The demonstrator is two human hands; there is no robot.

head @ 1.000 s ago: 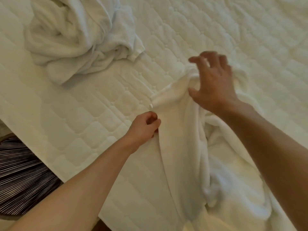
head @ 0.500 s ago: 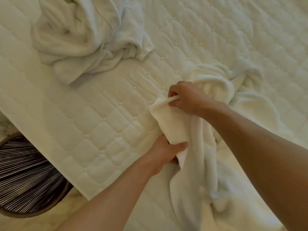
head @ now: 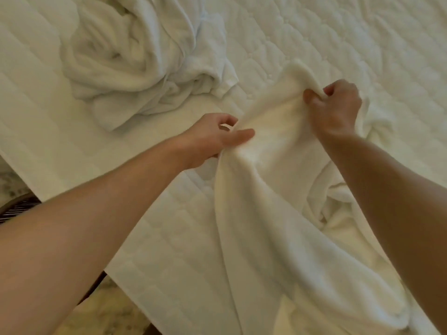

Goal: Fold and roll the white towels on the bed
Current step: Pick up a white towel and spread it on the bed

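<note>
At the bed's near edge a towel (head: 278,189) trails toward the camera, rumpled and unfolded. The left hand (head: 212,139) pinches its left side and the right hand (head: 336,107), fingers clenched, grips a bunch farther in, stretching the cloth between them. Beyond, nearer the left edge, a heap (head: 135,61) of white towelling lies crumpled, apart from both hands. The job looks barely begun: no fold or roll shows. The bed (head: 362,32) wears a white quilted cover; off its near-left edge lie pale mottled floor (head: 106,313) and perhaps a striped chair (head: 17,209)
</note>
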